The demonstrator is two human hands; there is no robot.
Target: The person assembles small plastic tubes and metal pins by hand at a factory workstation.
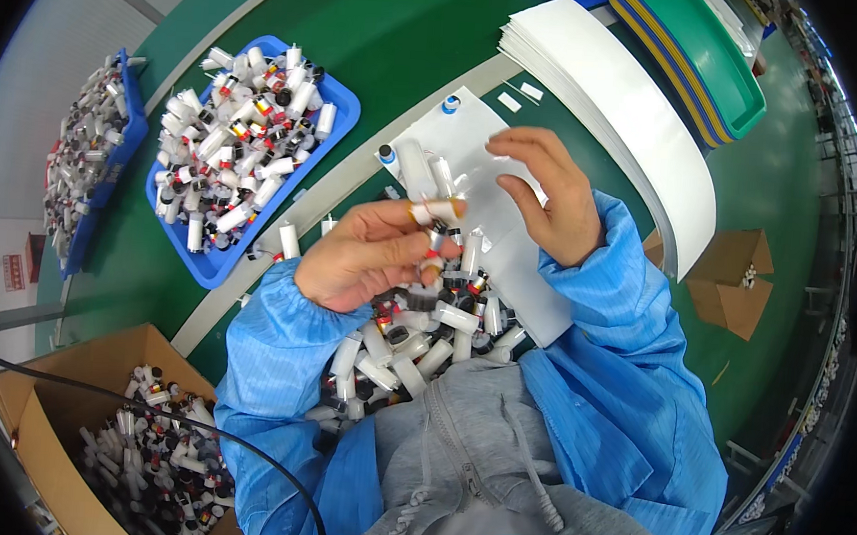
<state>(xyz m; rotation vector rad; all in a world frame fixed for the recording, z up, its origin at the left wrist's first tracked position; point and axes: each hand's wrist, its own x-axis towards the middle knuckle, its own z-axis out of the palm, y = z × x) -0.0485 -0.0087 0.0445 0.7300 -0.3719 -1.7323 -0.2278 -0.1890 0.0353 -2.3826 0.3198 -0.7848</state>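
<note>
My left hand (366, 254) is closed on a small white bottle (436, 212) with orange-brown ends, held between fingers and thumb. A second small piece with a dark band shows at the fingertips, partly hidden by them. To the right, my right hand (555, 202) is raised with thumb and fingers apart, holding nothing. Below both hands lies a pile of small white bottles (457, 317), some with black, red or yellow parts. A white sheet (521, 283) lies under the hands, with a larger clear-white bottle (416, 169) on it.
A blue tray (349, 116) heaped with similar bottles stands at the left on the green table. Another full blue tray (131, 132) is farther left. At lower left is a cardboard box (55, 441) of bottles. White sheets (616, 93) are stacked at right, beside green trays (697, 49).
</note>
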